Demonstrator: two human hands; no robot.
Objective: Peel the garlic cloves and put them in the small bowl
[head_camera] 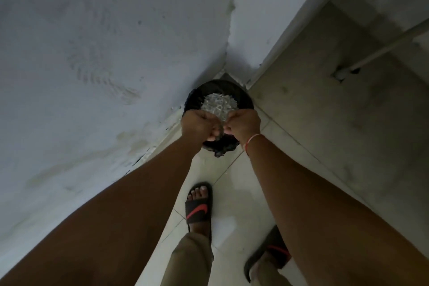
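Garlic skins (pixel 219 105) in bin (pixel 246 97), just beyond left hand (pixel 197 123), right hand (pixel 243 125).

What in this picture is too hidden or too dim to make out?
Head view, the only one:
- What the left hand and right hand hold: their curled fingers hide it.
- The pale crumpled heap in the black bin: too dim and small to identify.
- The bin's near rim: covered by both hands.
- The right sandal: partly behind the forearm.
- Garlic cloves and small bowl: none can be made out.
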